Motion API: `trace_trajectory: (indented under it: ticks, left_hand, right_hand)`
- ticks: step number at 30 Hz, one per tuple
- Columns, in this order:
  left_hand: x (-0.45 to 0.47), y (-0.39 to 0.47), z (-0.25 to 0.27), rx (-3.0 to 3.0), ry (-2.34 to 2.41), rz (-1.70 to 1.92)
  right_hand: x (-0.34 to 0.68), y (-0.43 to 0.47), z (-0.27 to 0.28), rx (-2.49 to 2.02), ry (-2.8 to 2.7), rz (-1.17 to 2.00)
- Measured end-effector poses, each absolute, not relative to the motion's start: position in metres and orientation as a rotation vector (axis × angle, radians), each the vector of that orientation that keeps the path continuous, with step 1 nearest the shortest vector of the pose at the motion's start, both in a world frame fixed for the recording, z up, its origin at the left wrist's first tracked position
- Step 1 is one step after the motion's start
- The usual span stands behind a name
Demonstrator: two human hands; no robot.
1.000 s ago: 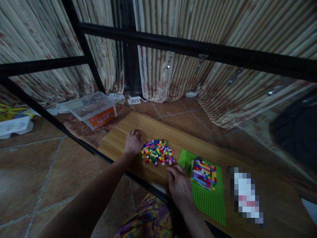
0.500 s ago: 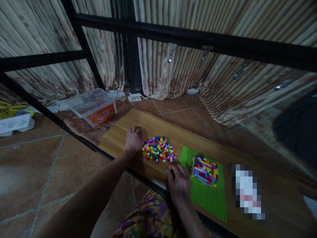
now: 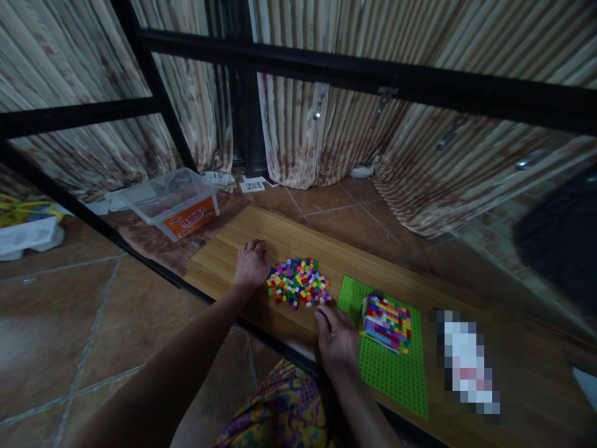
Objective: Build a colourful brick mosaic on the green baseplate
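Note:
A loose heap of small multicoloured toy bricks (image 3: pixel 298 281) lies on the wooden tabletop. My left hand (image 3: pixel 252 264) rests palm down at the heap's left edge, fingers curled under; whatever is beneath them is hidden. At the heap's near right edge, my right hand (image 3: pixel 339 339) has thumb and forefinger pinched together on a small toy brick (image 3: pixel 320 310), mostly covered by the fingertips. Right of that hand is a green studded baseplate (image 3: pixel 394 386). On it stands a low block built of rows of coloured bricks (image 3: pixel 386 322).
A black metal rail (image 3: pixel 261 333) runs along the near edge of the wooden table (image 3: pixel 261 227). To the right lies a pixelated whitish item (image 3: pixel 469 361). A clear plastic box with an orange label (image 3: pixel 191 218) sits beyond the table's left end, before striped curtains (image 3: pixel 298 137).
My right hand has shifted slightly forward, its pinched fingertips now nearer the heap's edge. My left hand stays in place.

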State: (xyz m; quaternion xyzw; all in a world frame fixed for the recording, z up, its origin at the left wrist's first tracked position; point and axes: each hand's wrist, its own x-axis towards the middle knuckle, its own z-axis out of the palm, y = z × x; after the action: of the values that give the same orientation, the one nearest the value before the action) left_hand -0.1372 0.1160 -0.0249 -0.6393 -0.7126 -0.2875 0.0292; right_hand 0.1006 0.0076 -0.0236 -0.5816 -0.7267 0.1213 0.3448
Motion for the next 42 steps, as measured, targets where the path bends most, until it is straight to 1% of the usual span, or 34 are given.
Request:
trace_trajectory:
  ticks: [8, 15, 23, 27, 34, 42]
  left_hand:
    - [-0.138, 0.117, -0.026, -1.976, -2.192, -0.901]
    - [-0.138, 0.116, -0.024, -1.979, -2.196, -0.901]
    - [-0.14, 0.118, -0.026, -1.978, -2.183, -0.904]
    - [-0.141, 0.118, -0.025, -1.992, -2.16, -0.889]
    - [-0.145, 0.12, -0.026, -2.029, -2.122, -0.866]
    - [-0.145, 0.12, -0.023, -2.032, -2.14, -0.842]
  right_hand:
    - [0.097, 0.011, -0.028, -1.438, -1.89, 0.191]
    - [0.096, 0.012, -0.025, -1.417, -1.942, 0.187]
    - [0.093, 0.014, -0.025, -1.42, -1.893, 0.17]
    - [0.095, 0.011, -0.016, -1.429, -1.832, 0.178]
    - [0.122, -0.016, 0.012, -1.484, -1.752, 0.273]
    - [0.176, -0.037, 0.007, -1.593, -1.548, 0.175]
